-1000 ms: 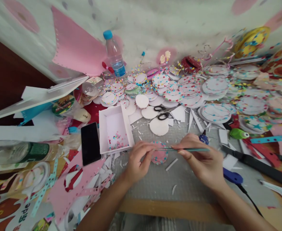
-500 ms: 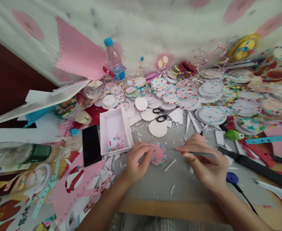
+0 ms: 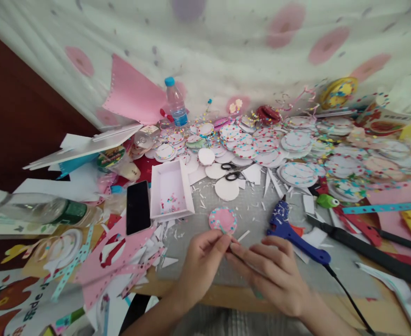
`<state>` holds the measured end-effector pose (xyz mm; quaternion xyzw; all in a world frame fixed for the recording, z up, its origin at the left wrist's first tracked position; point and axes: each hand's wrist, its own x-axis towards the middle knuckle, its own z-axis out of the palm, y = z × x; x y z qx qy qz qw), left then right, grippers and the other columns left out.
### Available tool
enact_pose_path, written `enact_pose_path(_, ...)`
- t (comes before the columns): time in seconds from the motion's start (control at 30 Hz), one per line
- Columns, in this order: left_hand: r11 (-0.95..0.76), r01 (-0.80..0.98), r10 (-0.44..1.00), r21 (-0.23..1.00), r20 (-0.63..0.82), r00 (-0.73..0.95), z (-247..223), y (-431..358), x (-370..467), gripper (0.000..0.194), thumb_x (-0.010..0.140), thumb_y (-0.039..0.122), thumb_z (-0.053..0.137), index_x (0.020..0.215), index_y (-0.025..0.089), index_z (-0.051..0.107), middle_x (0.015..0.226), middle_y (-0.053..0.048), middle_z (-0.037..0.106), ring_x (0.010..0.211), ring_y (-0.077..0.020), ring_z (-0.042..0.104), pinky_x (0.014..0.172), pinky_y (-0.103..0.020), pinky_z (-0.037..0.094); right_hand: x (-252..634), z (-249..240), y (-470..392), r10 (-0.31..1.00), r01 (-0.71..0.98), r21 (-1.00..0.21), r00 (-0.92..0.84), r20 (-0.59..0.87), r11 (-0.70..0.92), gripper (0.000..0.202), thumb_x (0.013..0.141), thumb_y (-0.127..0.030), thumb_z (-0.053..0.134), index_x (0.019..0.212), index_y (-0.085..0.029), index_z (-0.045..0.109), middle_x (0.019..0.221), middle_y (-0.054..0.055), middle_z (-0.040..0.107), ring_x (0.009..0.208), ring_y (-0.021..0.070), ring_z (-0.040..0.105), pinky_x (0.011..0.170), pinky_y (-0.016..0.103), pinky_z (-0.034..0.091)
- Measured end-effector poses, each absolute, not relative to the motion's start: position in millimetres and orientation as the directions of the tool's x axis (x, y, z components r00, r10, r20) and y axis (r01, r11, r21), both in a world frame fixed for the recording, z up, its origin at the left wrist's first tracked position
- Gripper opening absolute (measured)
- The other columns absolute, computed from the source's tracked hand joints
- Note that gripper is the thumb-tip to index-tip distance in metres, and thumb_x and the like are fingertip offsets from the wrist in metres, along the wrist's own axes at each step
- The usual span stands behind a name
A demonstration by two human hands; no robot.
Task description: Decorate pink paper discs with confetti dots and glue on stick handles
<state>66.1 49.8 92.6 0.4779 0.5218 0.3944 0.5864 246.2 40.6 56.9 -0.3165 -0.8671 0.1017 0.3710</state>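
Two hands, fingertips brought close at the near edge of the pink disc (image 3: 223, 218)

Clock centred on the disc, 12 away from you. Disc lies flat on the grey mat (image 3: 230, 275), blue dots around its rim.

Your left hand (image 3: 202, 263) sits at 7 o'clock, wrist low, back of the hand turned outward, fingers curled and aimed toward 1. Thumb and forefinger are pinched together beside the disc's near rim; whether they touch it, cannot tell. Anything between them is too small to identify.

Your right hand (image 3: 275, 270) sits between 4 and 5 o'clock, palm down, fingers loosely bent, side by side, aimed toward 10. Its foremost fingertips come right up to your left thumb. A thin dark line shows along the underside of the forefinger; cannot tell whether the grip is clamped on anything. Both forearms enter from the near edge, slanting inward.

Surroundings: a white paper strip (image 3: 244, 235) near the disc at 4; a blue glue gun (image 3: 305, 246) at 3, beyond your right knuckles; black-handled scissors (image 3: 232, 176) and a plain white disc (image 3: 227, 189) at 12; a white box (image 3: 186, 193) with confetti inside at 10; a dark phone (image 3: 138, 207) past it, just above 9.
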Motion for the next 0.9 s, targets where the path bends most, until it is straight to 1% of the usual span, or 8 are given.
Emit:
enact_pose_path(0.07, 0.201, 0.017, 0.978, 0.979, -0.202, 0.053, 83.6, 44.2, 62.5, 0.032, 0.089, 0.040, 0.053, 0.071, 0.017, 0.066, 0.069, -0.002, 0.066, 0.070, -0.0156, 0.060, 0.067, -0.025, 0.047, 257.4, 59.1, 47.7, 0.524, 0.517, -0.208, -0.595, 0.609, 0.830, 0.041, 0.087, -0.011, 0.047, 0.124, -0.026, 0.058, 0.102, 0.004, 0.071, 0.087, 0.0199, 0.061, 0.082, 0.039, 0.045)
enact_pose_path(0.2, 0.177, -0.014, 0.984, 0.984, -0.177, -0.005, 69.3, 33.8, 49.2, 0.031, 0.091, 0.039, 0.051, 0.072, 0.018, 0.061, 0.073, -0.002, 0.066, 0.074, -0.0153, 0.061, 0.074, -0.026, 0.047, 295.2, 51.8, 47.4, 0.819, 0.860, -0.251, -0.276, 0.503, 0.444, 0.036, 0.087, -0.028, 0.054, 0.120, -0.013, 0.057, 0.095, 0.015, 0.060, 0.085, 0.0278, 0.057, 0.073, 0.043, 0.046)
enact_pose_path(0.3, 0.270, -0.024, 0.963, 0.962, -0.270, 0.020, 58.0, 27.8, 44.0, 0.033, 0.090, 0.043, 0.051, 0.070, 0.018, 0.058, 0.086, -0.006, 0.071, 0.082, -0.0193, 0.065, 0.078, -0.032, 0.051, 319.2, 35.0, 41.4, 0.938, 0.975, -0.146, -0.110, 0.330, 0.166, 0.054, 0.086, -0.051, 0.050, 0.120, -0.009, 0.056, 0.093, 0.017, 0.059, 0.082, 0.0340, 0.057, 0.067, 0.047, 0.047)
enact_pose_path(0.43, 0.318, -0.013, 0.948, 0.948, -0.317, 0.031, 42.4, 28.2, 44.6, 0.035, 0.089, 0.048, 0.049, 0.071, 0.019, 0.055, 0.100, -0.011, 0.072, 0.097, -0.0254, 0.067, 0.085, -0.041, 0.052, 329.9, 14.1, 40.7, 0.987, 0.995, -0.057, -0.073, 0.141, 0.082, 0.047, 0.087, -0.047, 0.048, 0.116, -0.011, 0.055, 0.090, 0.015, 0.063, 0.078, 0.0345, 0.061, 0.063, 0.046, 0.048)
enact_pose_path(0.57, 0.251, 0.065, 0.968, 0.966, -0.251, -0.013, 39.4, 35.7, 46.1, 0.035, 0.088, 0.049, 0.049, 0.070, 0.019, 0.053, 0.102, -0.012, 0.072, 0.099, -0.0264, 0.067, 0.085, -0.041, 0.053, 337.0, 13.3, 45.0, 0.981, 0.953, -0.257, -0.123, 0.152, 0.159, 0.039, 0.087, -0.043, 0.049, 0.111, -0.013, 0.055, 0.096, 0.016, 0.067, 0.084, 0.0335, 0.065, 0.068, 0.045, 0.051)
enact_pose_path(0.67, 0.265, 0.094, 0.964, 0.960, -0.263, -0.031, 44.3, 38.3, 48.4, 0.035, 0.089, 0.050, 0.047, 0.071, 0.020, 0.050, 0.076, -0.007, 0.073, 0.072, -0.0209, 0.069, 0.068, -0.033, 0.055, 348.4, 23.9, 40.9, 0.985, 0.857, -0.492, -0.090, 0.149, 0.153, 0.042, 0.086, -0.046, 0.050, 0.115, -0.016, 0.054, 0.100, 0.014, 0.069, 0.084, 0.0303, 0.067, 0.069, 0.042, 0.054)
enact_pose_path(0.77, 0.295, 0.066, 0.954, 0.953, -0.297, 0.039, 45.2, 36.2, 53.5, 0.034, 0.091, 0.049, 0.043, 0.073, 0.020, 0.046, 0.049, 0.002, 0.060, 0.045, -0.0134, 0.057, 0.049, -0.023, 0.047, 351.7, 31.9, 29.4, 0.993, 0.727, -0.682, 0.010, 0.121, 0.076, 0.043, 0.080, -0.049, 0.059, 0.114, -0.022, 0.057, 0.096, 0.008, 0.071, 0.080, 0.0262, 0.069, 0.063, 0.034, 0.056)
enact_pose_path(0.9, 0.285, 0.064, 0.942, 0.956, -0.292, 0.167, 34.5, 30.9, 61.4, 0.035, 0.092, 0.050, 0.040, 0.075, 0.020, 0.045, 0.042, 0.007, 0.046, 0.035, -0.0084, 0.041, 0.040, -0.018, 0.033, 324.0, 30.5, 16.6, 0.993, 0.527, -0.849, 0.077, 0.095, 0.041, 0.022, 0.075, -0.044, 0.068, 0.086, -0.025, 0.066, 0.071, 0.001, 0.071, 0.060, 0.0204, 0.067, 0.050, 0.027, 0.054)
